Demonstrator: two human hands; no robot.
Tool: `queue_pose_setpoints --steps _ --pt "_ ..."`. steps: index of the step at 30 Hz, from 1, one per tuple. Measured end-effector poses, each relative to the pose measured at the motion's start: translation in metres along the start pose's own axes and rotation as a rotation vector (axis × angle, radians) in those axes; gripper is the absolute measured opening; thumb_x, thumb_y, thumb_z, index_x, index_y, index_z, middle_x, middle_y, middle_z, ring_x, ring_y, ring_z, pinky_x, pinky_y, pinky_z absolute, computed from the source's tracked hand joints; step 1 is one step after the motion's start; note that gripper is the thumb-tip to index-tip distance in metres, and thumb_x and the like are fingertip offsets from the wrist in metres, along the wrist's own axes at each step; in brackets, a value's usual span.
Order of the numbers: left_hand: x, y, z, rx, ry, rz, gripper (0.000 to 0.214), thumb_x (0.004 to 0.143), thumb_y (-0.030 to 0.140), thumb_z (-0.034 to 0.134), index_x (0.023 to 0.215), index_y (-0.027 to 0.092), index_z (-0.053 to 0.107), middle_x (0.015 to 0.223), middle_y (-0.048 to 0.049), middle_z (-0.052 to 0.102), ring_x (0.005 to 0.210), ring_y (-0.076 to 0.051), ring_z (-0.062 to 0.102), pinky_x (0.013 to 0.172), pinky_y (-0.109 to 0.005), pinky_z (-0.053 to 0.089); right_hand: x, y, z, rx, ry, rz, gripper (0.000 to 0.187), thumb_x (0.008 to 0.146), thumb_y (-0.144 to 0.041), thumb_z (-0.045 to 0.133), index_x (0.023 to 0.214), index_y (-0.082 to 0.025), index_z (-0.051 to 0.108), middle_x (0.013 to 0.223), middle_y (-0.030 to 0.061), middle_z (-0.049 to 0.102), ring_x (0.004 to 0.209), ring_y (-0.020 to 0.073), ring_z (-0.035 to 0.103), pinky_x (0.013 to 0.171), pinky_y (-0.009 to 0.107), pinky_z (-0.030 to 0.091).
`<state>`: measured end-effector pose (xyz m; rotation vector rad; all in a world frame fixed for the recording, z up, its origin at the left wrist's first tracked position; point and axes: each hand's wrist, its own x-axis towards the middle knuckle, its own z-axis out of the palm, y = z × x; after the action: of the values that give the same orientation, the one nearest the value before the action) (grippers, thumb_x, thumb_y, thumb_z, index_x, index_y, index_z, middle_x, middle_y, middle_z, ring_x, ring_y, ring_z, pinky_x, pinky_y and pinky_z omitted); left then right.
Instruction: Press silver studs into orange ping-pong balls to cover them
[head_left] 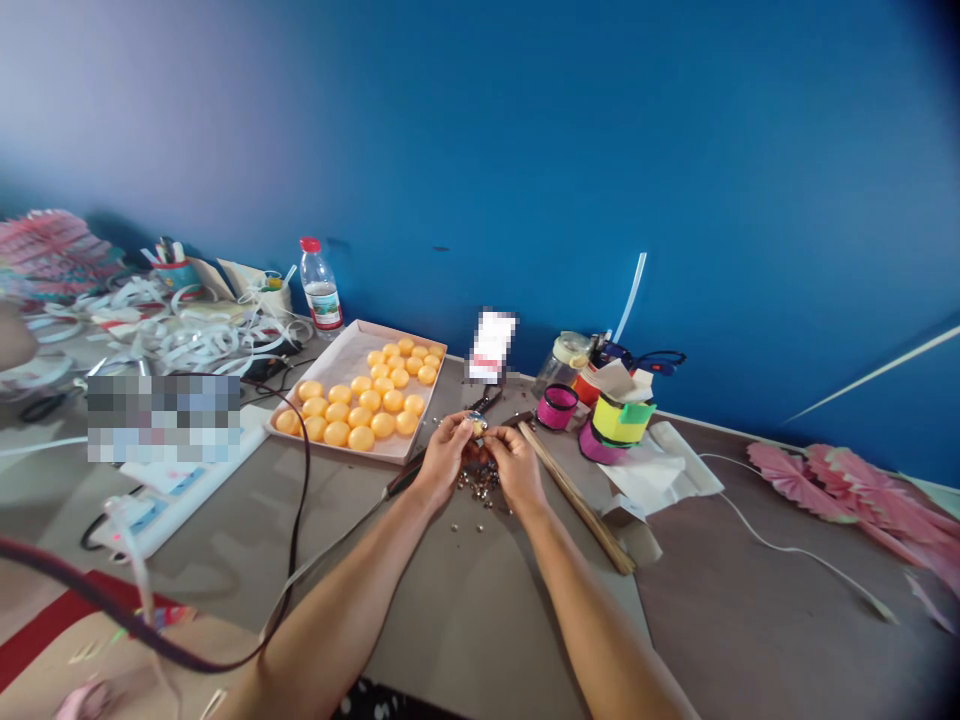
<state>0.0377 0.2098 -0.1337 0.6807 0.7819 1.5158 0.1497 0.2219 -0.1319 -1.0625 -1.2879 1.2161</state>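
Note:
My left hand (pixel 444 458) is closed on a small shiny round piece (pixel 478 423) with a yellowish patch; its kind is too small to make out. Close beside it, my right hand (pixel 515 466) has its fingertips pinched together against the same piece, and whatever else they may hold is hidden. Below both hands, a scatter of small metallic bits (pixel 484 488) lies on the grey table (pixel 465 620). A hammer's wooden handle (pixel 581 505) rests just right of my right hand. Left of my left hand is a shallow tray (pixel 341 345) with several orange balls (pixel 361 400).
Further left are a white power strip (pixel 187 485), tangled white strips (pixel 195 325), a red-capped bottle (pixel 322 290) and a dark cable (pixel 306 460). A lit phone (pixel 491 345) leans at the wall. To the right stand a jar (pixel 559 365), a pink roll (pixel 556 407) and pink pleated paper (pixel 847 485).

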Motion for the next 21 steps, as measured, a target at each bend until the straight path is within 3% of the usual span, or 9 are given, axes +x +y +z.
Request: queue_pose_setpoints --steps 6,14,17,19,21 --pt "-0.003 0.001 0.003 0.089 0.008 0.035 0.041 0.071 0.042 0.072 0.099 0.016 0.056 0.063 0.0026 0.058 0.047 -0.011 0.053 0.049 -0.025 0.043 0.002 0.010 -0.002 0.035 0.006 0.034 0.018 0.073 -0.039 0.061 0.076 -0.023 0.054 0.054 -0.0042 0.055 0.052 0.0155 0.052 0.055 0.028 0.042" --pt "-0.002 -0.001 0.005 0.032 0.021 0.007 0.043 0.070 0.047 0.072 0.094 0.016 0.056 0.069 0.0014 0.060 0.048 -0.011 0.055 0.050 -0.026 0.046 0.005 0.002 -0.001 0.012 0.056 0.015 0.019 0.073 -0.039 0.061 0.074 -0.023 0.051 0.054 -0.0062 0.048 0.046 0.0133 0.044 0.048 0.027 0.035" --pt "0.000 0.004 0.001 -0.059 0.033 -0.016 0.038 0.072 0.047 0.070 0.086 0.016 0.055 0.073 0.0002 0.062 0.053 -0.010 0.056 0.053 -0.024 0.046 0.008 0.004 -0.012 -0.249 0.053 -0.100 0.017 0.078 -0.035 0.055 0.087 -0.021 0.059 0.063 -0.0012 0.057 0.058 0.0169 0.051 0.058 0.030 0.041" --pt "0.002 0.008 -0.001 -0.111 0.038 -0.027 0.036 0.073 0.046 0.070 0.086 0.016 0.054 0.073 0.0000 0.062 0.054 -0.010 0.057 0.054 -0.024 0.047 0.008 0.006 -0.019 -0.585 0.038 -0.215 0.020 0.078 -0.026 0.056 0.094 -0.019 0.063 0.082 0.0057 0.064 0.078 0.0206 0.058 0.074 0.033 0.043" --pt "0.003 0.011 -0.002 -0.142 0.037 -0.032 0.036 0.074 0.045 0.070 0.090 0.016 0.054 0.074 -0.0007 0.063 0.055 -0.011 0.058 0.055 -0.024 0.047 0.006 0.008 -0.023 -0.911 -0.013 -0.227 0.025 0.078 -0.021 0.057 0.101 -0.018 0.065 0.096 0.0100 0.065 0.093 0.0234 0.058 0.084 0.035 0.039"
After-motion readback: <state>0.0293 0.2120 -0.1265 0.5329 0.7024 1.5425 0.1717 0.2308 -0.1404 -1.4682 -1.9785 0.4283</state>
